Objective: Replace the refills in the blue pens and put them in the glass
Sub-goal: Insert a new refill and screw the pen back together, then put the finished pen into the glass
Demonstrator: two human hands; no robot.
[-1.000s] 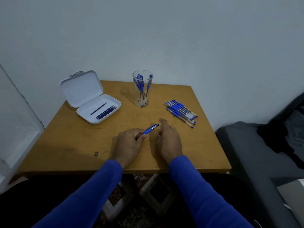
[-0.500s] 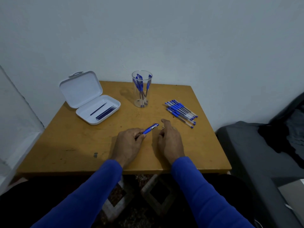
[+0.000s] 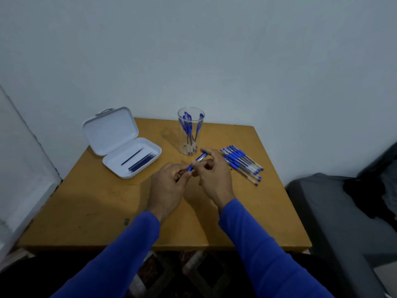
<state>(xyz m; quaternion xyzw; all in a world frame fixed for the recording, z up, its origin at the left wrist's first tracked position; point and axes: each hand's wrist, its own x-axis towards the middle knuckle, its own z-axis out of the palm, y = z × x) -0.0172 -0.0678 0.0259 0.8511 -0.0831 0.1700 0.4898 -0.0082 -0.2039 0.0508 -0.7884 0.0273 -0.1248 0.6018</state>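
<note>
Both hands meet over the middle of the bench (image 3: 90, 211), just in front of the glass (image 3: 190, 134). The left hand (image 3: 166, 188) has its fingers curled around the lower end of a blue pen (image 3: 197, 161), a closed grip. The right hand (image 3: 214, 177) pinches the same pen higher up between thumb and fingertips, the other fingers loosely bent. The pen slants up toward the glass, held off the bench. The glass stands upright with several blue pens inside it. Right of the glass a row of pens (image 3: 241, 164) lies flat, side by side. Left of the glass sits an open white case (image 3: 120, 143), lid tilted back, with dark refills (image 3: 141, 161) lying in its tray.
</note>
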